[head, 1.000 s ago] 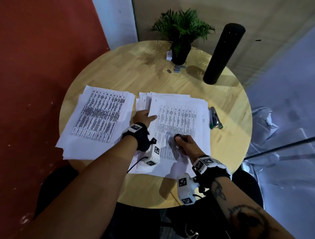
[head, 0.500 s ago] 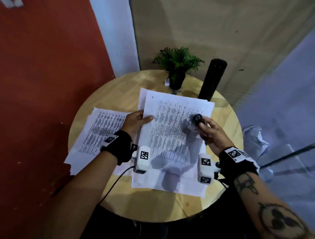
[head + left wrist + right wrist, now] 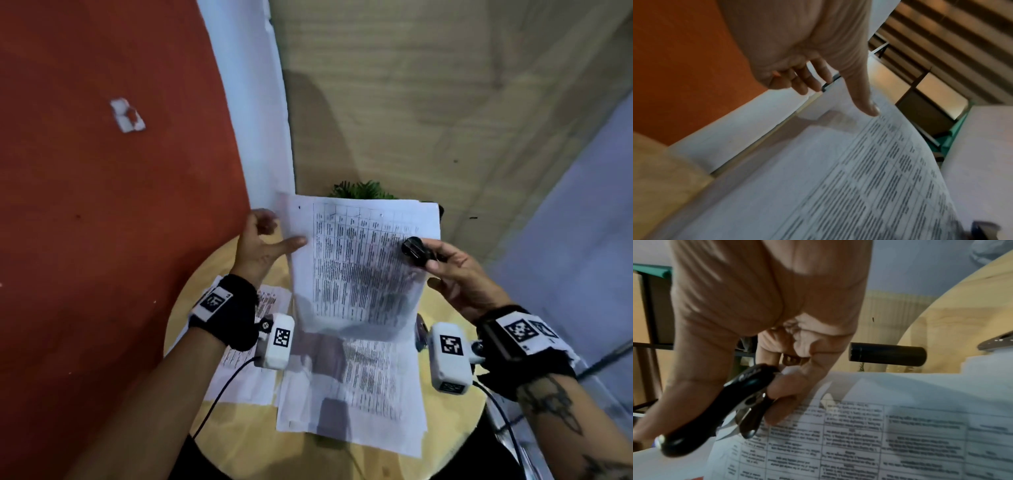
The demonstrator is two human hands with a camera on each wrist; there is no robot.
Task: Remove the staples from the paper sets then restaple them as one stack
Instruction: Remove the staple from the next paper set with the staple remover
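A printed paper set (image 3: 359, 270) is held upright above the round table (image 3: 239, 442). My left hand (image 3: 282, 234) pinches its left edge, thumb (image 3: 869, 105) on the front and the fingers behind. At the right edge, my right hand (image 3: 433, 262) grips a black staple remover (image 3: 415, 251) between thumb and fingers; its metal claws (image 3: 742, 423) lie against the top sheet (image 3: 879, 443). More paper sets (image 3: 363, 387) lie flat on the table below, with another stack (image 3: 245, 363) to the left.
A stapler (image 3: 419, 330) lies on the table at the right, partly hidden by my right wrist camera. A black cylinder (image 3: 888, 356) and a potted plant (image 3: 363, 190) stand at the far side. A red wall (image 3: 102, 240) is on the left.
Both hands have lifted the paper set off the table and raised it upright. My right hand still holds the staple remover. The head view has tilted upward.
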